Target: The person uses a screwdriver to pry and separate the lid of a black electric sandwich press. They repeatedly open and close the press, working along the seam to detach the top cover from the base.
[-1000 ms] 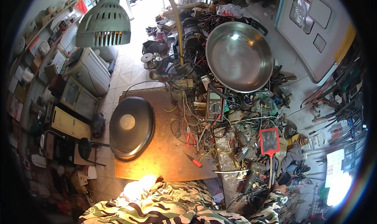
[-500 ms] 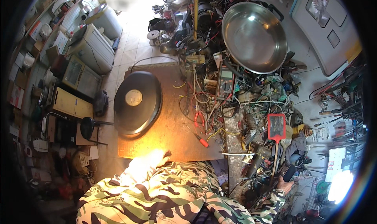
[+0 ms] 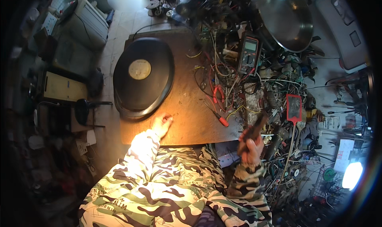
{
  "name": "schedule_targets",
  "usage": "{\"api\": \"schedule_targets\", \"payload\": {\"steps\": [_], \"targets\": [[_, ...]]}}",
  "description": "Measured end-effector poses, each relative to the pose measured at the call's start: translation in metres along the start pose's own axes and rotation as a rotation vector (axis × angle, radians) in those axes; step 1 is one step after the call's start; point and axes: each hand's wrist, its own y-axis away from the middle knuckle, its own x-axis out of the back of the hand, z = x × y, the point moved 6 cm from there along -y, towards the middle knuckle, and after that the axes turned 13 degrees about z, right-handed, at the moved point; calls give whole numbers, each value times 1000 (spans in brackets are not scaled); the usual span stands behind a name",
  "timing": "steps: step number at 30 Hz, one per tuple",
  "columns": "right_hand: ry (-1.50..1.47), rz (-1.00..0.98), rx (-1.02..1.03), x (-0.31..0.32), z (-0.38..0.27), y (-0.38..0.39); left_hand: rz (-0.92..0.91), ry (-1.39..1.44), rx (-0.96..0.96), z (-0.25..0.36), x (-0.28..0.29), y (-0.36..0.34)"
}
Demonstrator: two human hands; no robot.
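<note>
My left hand point(image 3: 161, 126) rests at the near edge of a brown board point(image 3: 189, 125), its fingers curled together. Whether they pinch something small I cannot make out. Just beyond it lies a black round appliance point(image 3: 157, 83) with a tan round label at its centre. My right hand point(image 3: 253, 149), raised off the board's right corner, is closed round a dark elongated object point(image 3: 254, 129); blur hides its kind. Between the hands, a red-handled screwdriver point(image 3: 223, 121) lies on the board, with red-handled pliers point(image 3: 218, 94) farther back.
A multimeter point(image 3: 249, 55) stands among tangled wires and parts right of the board. Behind it sits a large steel pan point(image 3: 284, 18). A red fly swatter point(image 3: 294, 107) lies across the clutter. Left are a black stool point(image 3: 82, 111) and a yellowish cabinet point(image 3: 63, 89).
My right hand has come up and left from the far-right clutter with the dark object. My left hand has moved forward onto the board. The view has shifted.
</note>
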Motion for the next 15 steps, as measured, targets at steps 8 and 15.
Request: {"api": "schedule_targets", "payload": {"steps": [8, 15], "targets": [[80, -237, -143, -106, 70, -38, 242, 76, 88, -31, 12, -9], [209, -460, -37, -173, 135, -69, 226, 223, -181, -24, 21, 12]]}}
